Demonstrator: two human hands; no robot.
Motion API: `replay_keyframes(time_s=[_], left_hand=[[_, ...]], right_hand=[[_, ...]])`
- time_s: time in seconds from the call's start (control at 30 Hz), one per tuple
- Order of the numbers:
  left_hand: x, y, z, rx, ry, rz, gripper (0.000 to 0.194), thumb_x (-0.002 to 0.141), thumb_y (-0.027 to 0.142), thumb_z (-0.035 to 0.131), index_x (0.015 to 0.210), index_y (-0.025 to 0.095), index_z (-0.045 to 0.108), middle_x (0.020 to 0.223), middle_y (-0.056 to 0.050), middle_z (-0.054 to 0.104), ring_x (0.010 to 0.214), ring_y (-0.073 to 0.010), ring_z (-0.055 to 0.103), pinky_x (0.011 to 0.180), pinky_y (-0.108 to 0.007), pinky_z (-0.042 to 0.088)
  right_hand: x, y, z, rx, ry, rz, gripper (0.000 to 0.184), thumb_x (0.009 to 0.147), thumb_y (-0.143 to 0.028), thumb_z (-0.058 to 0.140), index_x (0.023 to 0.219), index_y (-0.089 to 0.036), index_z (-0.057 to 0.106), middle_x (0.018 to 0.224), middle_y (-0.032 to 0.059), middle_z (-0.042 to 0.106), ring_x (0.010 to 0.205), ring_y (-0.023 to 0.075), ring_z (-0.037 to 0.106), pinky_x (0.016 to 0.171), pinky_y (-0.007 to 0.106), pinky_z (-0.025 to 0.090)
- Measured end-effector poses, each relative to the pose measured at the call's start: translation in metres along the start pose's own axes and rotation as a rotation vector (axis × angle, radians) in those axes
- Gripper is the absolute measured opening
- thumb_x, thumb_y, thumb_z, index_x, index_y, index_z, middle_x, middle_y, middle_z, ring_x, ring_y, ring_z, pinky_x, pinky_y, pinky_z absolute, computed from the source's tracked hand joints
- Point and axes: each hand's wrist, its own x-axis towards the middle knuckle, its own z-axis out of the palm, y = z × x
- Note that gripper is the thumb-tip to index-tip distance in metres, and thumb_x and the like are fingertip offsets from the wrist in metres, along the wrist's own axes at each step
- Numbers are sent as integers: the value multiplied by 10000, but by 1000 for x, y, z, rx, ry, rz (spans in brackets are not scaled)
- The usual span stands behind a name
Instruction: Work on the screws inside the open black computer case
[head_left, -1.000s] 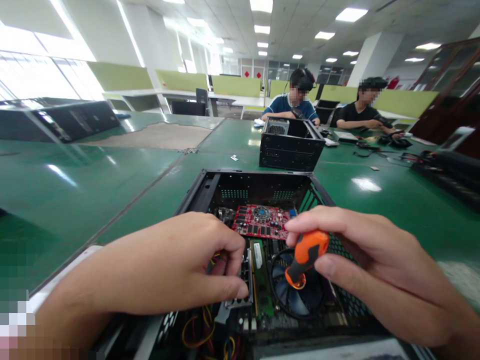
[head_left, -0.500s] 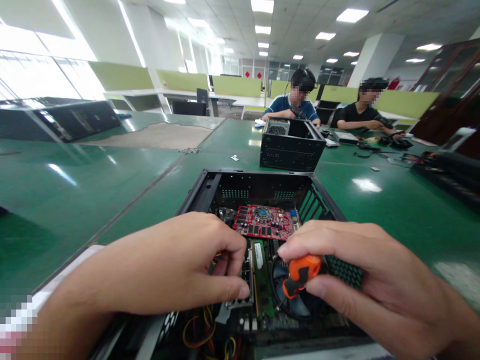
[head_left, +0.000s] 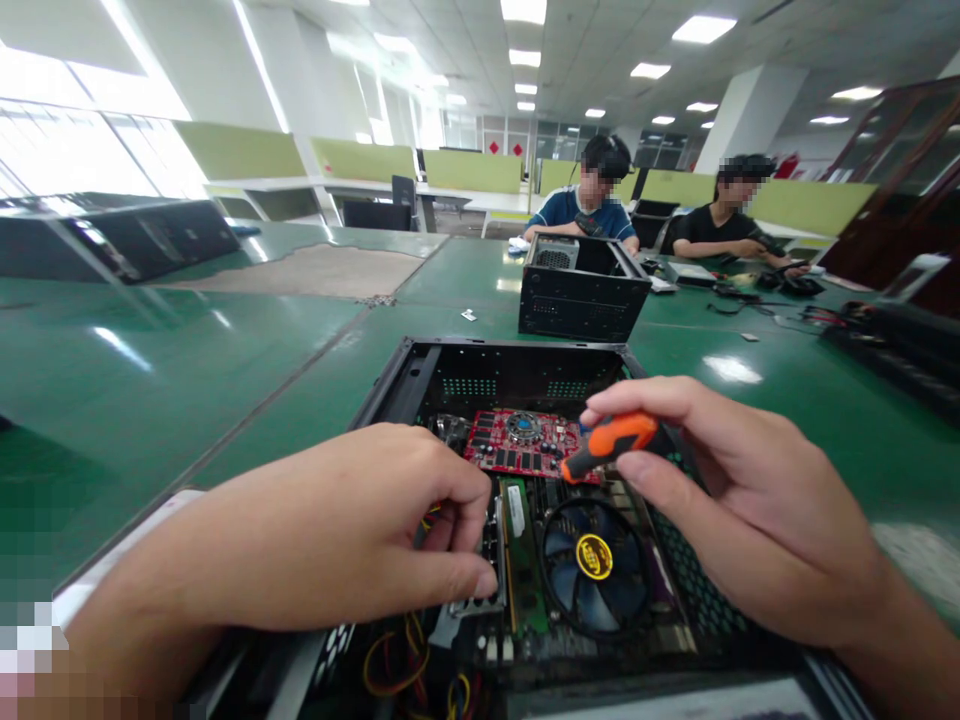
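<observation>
An open black computer case (head_left: 517,365) lies before me with its insides showing. My right hand (head_left: 720,500) is closed round an orange-and-black screwdriver (head_left: 619,440), raised above the case's right side. The screwdriver slants, its black end over the red graphics card (head_left: 502,440); its shaft cannot be made out. My left hand (head_left: 420,530) grips a silvery perforated metal bracket (head_left: 491,600) between thumb and curled fingers, which partly hide it. Just right of this bracket stands a green memory stick (head_left: 525,560). Beside that sits a black cooling fan (head_left: 595,557) with a yellow label.
Coloured cables (head_left: 397,665) lie in the near left of the case. Another black case (head_left: 585,300) stands beyond mine on the green table (head_left: 300,340). Two people sit at the far side. Dark equipment (head_left: 900,345) lies at the right, more cases (head_left: 150,240) at the left.
My right hand has lifted the screwdriver up and slightly right, away from the fan, uncovering its yellow label. The screwdriver lies flatter now. My left hand has stayed in place.
</observation>
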Motion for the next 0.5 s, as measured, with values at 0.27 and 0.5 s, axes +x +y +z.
replay_keyframes(time_s=[0.27, 0.5], left_hand=[[0, 3, -1, 19, 9, -4, 258, 1002, 389, 935, 789, 315, 809, 720, 59, 780, 653, -179, 683, 630, -316, 438], [0, 6, -2, 24, -10, -29, 232, 983, 399, 931, 796, 317, 820, 734, 59, 788, 667, -176, 697, 636, -308, 444]], right_hand=[[5, 2, 8, -74, -44, 6, 288, 1201, -164, 642, 1370, -226, 867, 1232, 70, 1006, 1090, 232, 990, 1017, 311, 793], [4, 1, 6, -69, -30, 29, 292, 1189, -167, 658, 1368, -228, 880, 1238, 67, 1010, 1073, 238, 985, 1003, 320, 790]])
